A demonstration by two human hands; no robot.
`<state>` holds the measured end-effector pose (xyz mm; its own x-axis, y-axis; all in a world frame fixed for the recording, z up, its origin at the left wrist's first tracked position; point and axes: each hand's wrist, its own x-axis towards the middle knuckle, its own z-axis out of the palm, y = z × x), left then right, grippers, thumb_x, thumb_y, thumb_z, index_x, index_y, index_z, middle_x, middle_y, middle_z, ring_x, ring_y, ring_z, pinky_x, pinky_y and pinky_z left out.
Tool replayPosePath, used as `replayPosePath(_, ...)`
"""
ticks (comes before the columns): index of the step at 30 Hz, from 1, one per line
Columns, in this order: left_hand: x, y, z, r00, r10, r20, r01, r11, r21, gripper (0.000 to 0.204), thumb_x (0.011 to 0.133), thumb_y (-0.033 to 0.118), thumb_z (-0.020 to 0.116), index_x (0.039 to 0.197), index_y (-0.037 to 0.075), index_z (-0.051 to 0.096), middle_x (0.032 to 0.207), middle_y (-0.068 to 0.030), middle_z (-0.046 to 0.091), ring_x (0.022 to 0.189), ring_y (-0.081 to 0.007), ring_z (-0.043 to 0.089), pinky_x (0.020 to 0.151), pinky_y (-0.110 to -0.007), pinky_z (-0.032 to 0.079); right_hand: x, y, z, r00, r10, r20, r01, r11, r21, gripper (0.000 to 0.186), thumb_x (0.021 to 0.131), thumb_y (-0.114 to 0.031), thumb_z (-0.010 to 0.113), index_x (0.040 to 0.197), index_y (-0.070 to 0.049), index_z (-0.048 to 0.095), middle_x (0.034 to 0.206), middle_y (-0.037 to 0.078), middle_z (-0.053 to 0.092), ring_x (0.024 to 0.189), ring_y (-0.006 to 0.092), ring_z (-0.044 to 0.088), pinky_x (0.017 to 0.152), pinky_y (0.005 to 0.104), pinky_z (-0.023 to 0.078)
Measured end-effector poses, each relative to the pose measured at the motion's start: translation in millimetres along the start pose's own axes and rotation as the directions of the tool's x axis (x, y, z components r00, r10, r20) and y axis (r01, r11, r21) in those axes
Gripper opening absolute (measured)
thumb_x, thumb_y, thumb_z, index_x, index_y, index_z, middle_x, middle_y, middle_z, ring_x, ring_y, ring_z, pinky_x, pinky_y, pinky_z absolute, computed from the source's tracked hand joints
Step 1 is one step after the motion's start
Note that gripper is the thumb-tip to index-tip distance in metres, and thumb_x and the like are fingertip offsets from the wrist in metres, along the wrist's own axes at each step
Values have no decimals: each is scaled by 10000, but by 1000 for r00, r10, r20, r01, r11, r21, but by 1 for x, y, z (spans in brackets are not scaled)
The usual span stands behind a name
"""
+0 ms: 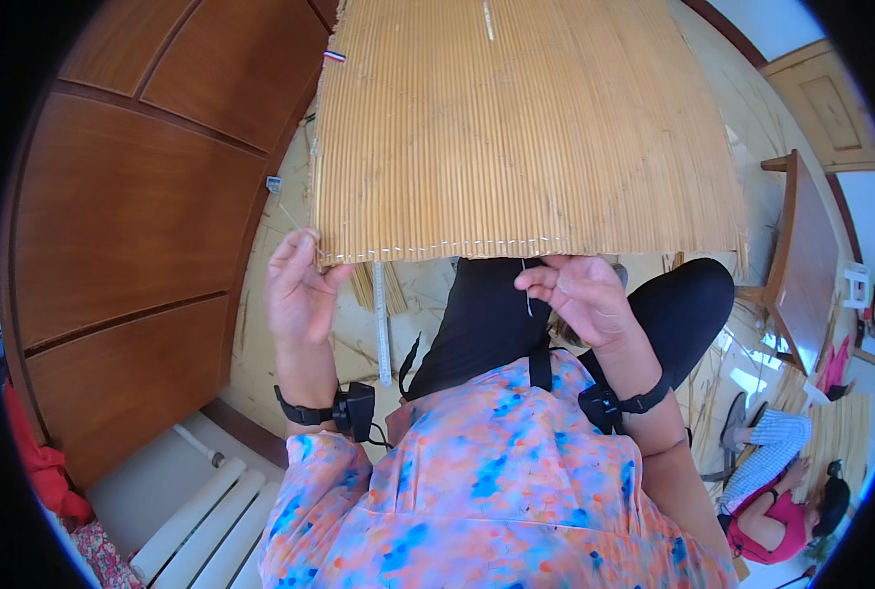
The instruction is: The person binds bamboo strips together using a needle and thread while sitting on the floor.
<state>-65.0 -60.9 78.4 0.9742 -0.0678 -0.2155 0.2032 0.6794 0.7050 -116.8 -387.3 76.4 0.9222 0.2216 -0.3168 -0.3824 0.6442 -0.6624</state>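
A large mat of slim straw-coloured reeds (pixel 516 147) fills the upper middle, its near edge marked by a row of pale stitches. At its near left corner, my left hand (pixel 298 290) closes thumb and fingers around the edge. My right hand (pixel 595 299) is under the near edge, right of the middle. Thumb and forefinger there pinch a thin pale strand (pixel 529 299), either thread or a needle; I cannot tell which. The tips of some right fingers are hidden by the mat. A small striped tag (pixel 334 56) sits on the mat's left edge.
Brown wooden cabinets (pixel 143 206) stand close on the left, above a white slatted radiator (pixel 202 525). A metal ruler (pixel 382 334) and loose reeds lie on the floor below the mat. At right are a wooden table (pixel 801 265) and a seated person in pink (pixel 776 520).
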Motion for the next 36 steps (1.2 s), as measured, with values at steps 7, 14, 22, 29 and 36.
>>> replayPosePath(7,5,0,-5,999,28,-19,-28,999,28,133,958,78,522,1008,-8,611,988,-153,677,852,-237,703,693,-351,635,-18,-4,-8,936,352,32,-291,819,-494,214,986,-182,526,1033,14,599,674,-26,479,567,57,444,547,222,404)
replayPosePath(14,12,-5,-21,998,34,-60,-29,996,83,108,952,66,531,980,14,623,976,-114,681,865,-221,697,728,-375,623,-44,7,-38,941,-328,-80,-54,87,-995,272,955,-255,579,1094,-22,574,889,10,559,618,97,516,549,240,403)
replayPosePath(22,9,-14,-22,991,80,-112,-63,988,143,53,942,76,571,936,47,614,973,-72,666,873,-182,665,770,-363,577,-20,-7,-54,891,33,-453,-46,999,-18,316,916,-319,648,1133,-113,549,1068,5,596,876,133,571,652,252,418)
replayPosePath(29,-39,-38,15,826,345,-447,-177,910,374,53,959,120,562,1007,98,566,1030,-14,602,1016,-155,576,867,-397,486,-7,-10,-48,892,-27,-451,-16,996,-92,223,930,-262,641,1021,-69,575,868,14,615,711,126,576,575,244,402)
replayPosePath(36,-57,-63,27,913,244,-327,-144,943,302,83,955,97,571,1037,87,566,1055,-36,591,1037,-165,569,843,-384,504,-11,-16,-59,888,-7,-459,-35,996,-83,183,925,-243,652,919,-70,590,745,-2,567,647,108,557,542,224,388)
